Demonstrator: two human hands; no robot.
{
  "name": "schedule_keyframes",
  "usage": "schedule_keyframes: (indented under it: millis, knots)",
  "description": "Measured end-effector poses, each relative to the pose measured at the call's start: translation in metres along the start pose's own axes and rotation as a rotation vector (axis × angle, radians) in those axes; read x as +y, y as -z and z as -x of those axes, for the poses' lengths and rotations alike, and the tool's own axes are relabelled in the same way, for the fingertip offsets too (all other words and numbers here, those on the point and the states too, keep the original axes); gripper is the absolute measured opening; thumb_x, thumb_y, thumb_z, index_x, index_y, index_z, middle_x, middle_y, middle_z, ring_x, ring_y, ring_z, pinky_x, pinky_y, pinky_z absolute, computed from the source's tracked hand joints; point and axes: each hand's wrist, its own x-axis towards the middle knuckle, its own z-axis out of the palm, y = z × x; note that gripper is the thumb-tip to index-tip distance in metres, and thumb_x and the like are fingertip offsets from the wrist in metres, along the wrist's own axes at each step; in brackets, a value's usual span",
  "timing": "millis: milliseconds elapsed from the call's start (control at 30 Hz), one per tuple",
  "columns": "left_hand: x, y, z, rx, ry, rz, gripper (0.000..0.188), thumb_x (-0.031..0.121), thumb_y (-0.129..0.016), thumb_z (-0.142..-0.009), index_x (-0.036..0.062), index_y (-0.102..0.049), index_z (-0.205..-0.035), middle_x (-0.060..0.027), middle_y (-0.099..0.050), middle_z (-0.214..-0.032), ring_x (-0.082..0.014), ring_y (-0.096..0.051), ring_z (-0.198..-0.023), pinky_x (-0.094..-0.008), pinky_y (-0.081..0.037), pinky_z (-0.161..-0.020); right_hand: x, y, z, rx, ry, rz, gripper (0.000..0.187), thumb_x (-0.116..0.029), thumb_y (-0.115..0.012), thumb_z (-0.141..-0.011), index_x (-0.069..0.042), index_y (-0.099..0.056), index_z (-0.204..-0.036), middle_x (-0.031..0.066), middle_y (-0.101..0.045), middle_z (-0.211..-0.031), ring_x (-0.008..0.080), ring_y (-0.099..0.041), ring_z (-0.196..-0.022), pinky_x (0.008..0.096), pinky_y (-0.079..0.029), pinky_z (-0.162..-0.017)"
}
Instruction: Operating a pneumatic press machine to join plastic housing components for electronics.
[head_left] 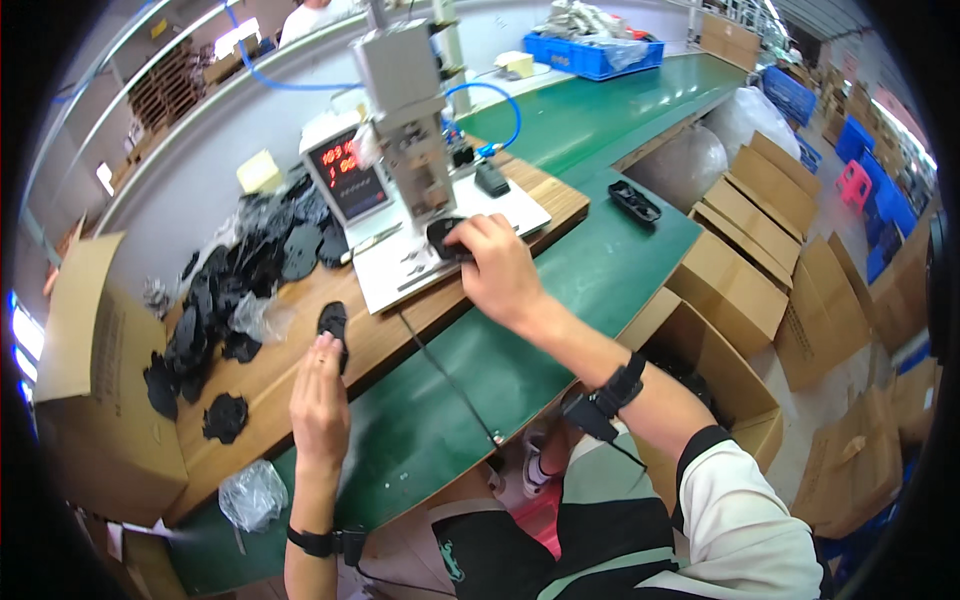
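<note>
My right hand (500,275) pinches a black rounded part (442,240) on the white base plate (385,278), right under the head of a grey bench press (425,165). Farther left, my left hand (320,405) has its fingertips on a long black oval part (333,322) at the wooden board (385,345); its thumb is mostly hidden. A small dark block (491,180) sits on the plate's far right side. Beside the press stands a control box (350,175) with a lit red display.
Black flat pieces (205,305) are heaped on the left, next to an open carton (115,390). A clear plastic bag (253,495) lies near it. On the green table (600,265) rests a black tray-like part (635,203). Open cartons (725,275) stand to the right; a blue crate (590,58) sits behind.
</note>
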Motion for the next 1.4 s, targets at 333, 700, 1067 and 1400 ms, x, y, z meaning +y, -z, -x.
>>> schedule_keyframes:
  millis: [333, 700, 1067, 1400]
  knots:
    - [0.081, -0.068, -0.115, -0.152, -0.427, -0.172, 0.052, 0.006, -0.058, -0.094, 0.005, -0.057, -0.146, -0.0245, -0.064, -0.142, -0.0359, -0.059, -0.137, -0.047, -0.044, -0.119, -0.012, 0.055, 0.095, -0.227, -0.004, -0.078, 0.045, -0.01, -0.066, -0.077, 0.002, -0.064, -0.12, 0.0193, -0.062, -0.126, 0.0383, -0.055, -0.123, 0.0482, -0.047, -0.108]
    - [0.08, -0.105, -0.142, -0.222, -0.208, -0.044, 0.052, -0.002, -0.061, -0.089, 0.0029, -0.058, -0.141, -0.0265, -0.065, -0.138, -0.0414, -0.062, -0.132, -0.0484, -0.048, -0.115, -0.009, 0.056, 0.106, -0.274, 0.164, 0.018, 0.014, -0.021, -0.069, -0.083, -0.007, -0.067, -0.081, 0.0078, -0.062, -0.084, 0.0294, -0.063, -0.095, 0.0448, -0.046, -0.097]
    - [0.077, -0.108, -0.138, -0.235, -0.222, 0.007, 0.05, -0.001, -0.06, -0.09, 0.0015, -0.057, -0.14, -0.0291, -0.064, -0.139, -0.0426, -0.061, -0.132, -0.0488, -0.047, -0.114, -0.106, 0.154, 0.084, 0.15, 0.299, -0.393, 0.02, -0.004, -0.073, -0.077, -0.012, -0.079, -0.095, -0.0009, -0.071, -0.093, 0.019, -0.062, -0.08, 0.0365, -0.049, -0.083]
    - [0.07, -0.109, -0.138, -0.166, -0.17, 0.135, 0.055, -0.01, -0.063, -0.084, 0.0005, -0.057, -0.137, -0.0248, -0.068, -0.133, -0.0413, -0.063, -0.129, -0.0487, -0.05, -0.113, -0.186, 0.209, 0.077, 0.507, 0.407, -0.423, 0.028, -0.024, -0.054, -0.111, -0.033, -0.058, -0.136, 0.0038, -0.07, -0.092, 0.0174, -0.06, -0.068, 0.0419, -0.042, -0.071]
